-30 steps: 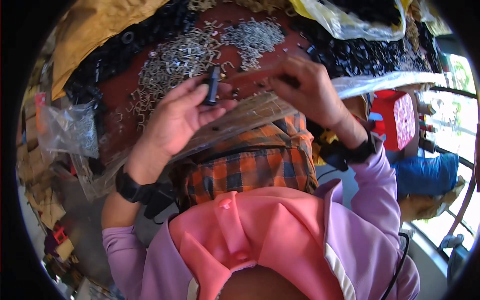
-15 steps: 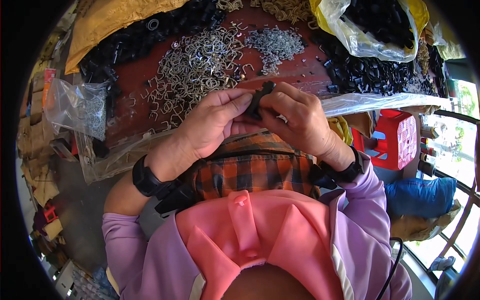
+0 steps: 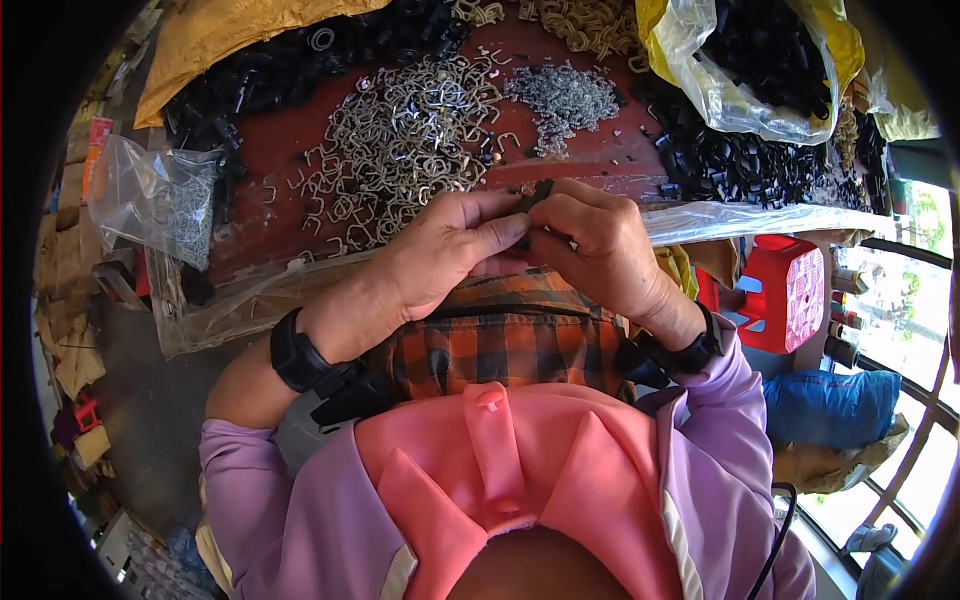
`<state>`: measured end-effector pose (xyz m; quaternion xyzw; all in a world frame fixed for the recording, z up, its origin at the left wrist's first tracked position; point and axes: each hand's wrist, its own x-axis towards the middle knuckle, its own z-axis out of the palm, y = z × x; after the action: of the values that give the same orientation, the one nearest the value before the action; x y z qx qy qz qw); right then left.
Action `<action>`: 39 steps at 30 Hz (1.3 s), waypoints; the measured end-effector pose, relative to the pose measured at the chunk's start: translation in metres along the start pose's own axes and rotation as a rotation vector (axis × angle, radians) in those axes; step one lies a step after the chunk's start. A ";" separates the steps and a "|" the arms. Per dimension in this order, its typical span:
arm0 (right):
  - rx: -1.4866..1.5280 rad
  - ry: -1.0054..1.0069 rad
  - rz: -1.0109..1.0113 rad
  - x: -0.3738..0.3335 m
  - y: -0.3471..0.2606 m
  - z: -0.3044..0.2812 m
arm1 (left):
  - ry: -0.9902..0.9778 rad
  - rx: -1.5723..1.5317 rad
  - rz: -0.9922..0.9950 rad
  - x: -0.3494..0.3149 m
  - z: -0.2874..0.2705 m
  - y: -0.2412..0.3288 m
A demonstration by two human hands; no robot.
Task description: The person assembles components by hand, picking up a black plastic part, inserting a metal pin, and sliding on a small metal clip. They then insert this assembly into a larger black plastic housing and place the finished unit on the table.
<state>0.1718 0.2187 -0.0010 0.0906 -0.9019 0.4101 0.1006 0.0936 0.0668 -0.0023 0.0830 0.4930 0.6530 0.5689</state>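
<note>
Both hands pinch one small black part at the tabletop's near edge.

Fingers (image 3: 500,222) of the left hand (image 3: 445,250) and right hand (image 3: 600,240) meet, clenched on the black part (image 3: 538,192), held above the red tabletop (image 3: 270,150). Just beyond lies a heap of bent metal clips (image 3: 410,130), farther back a pile of black pieces (image 3: 730,160) and a clear bag (image 3: 160,195) to the left.

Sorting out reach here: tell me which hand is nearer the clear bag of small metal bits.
Left. The left hand is nearer the clear bag; the right hand sits farther away, beyond it.
</note>
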 end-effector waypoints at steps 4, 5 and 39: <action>0.074 0.020 0.031 0.001 0.003 0.005 | -0.028 -0.082 -0.040 0.003 -0.010 -0.002; 0.108 0.026 0.046 0.002 0.004 0.006 | -0.046 -0.122 -0.044 0.004 -0.012 -0.003; -0.036 -0.164 -0.175 0.012 -0.001 0.004 | -0.003 -0.315 -0.036 -0.018 -0.039 -0.004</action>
<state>0.1596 0.2138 0.0000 0.2004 -0.9029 0.3749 0.0638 0.0768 0.0303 -0.0167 -0.0152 0.3854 0.7117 0.5872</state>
